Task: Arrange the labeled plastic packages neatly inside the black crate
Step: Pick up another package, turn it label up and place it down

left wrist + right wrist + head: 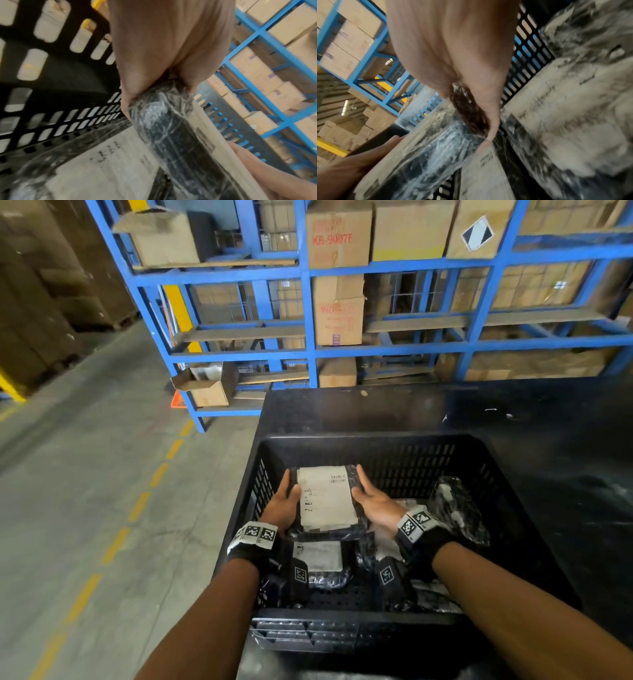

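Note:
A black slotted crate (383, 441) stands in front of me. Both hands hold one labeled plastic package (327, 496) above the crate's floor, label up. My left hand (286, 501) grips its left edge, my right hand (371, 501) its right edge. In the left wrist view the left hand (164, 56) clasps the wrapped package (173, 129); in the right wrist view the right hand (458, 56) holds the package's other side (426, 146). Another labeled package (320, 558) lies flat below it, and a crumpled one (457, 510) leans at the crate's right wall.
Blue metal shelving (308, 302) loaded with cardboard boxes (337, 237) stands behind the crate. The crate sits on a dark surface (548, 422). Concrete floor with a dashed yellow line (137, 508) runs along the left. More packages (570, 108) fill the crate's right side.

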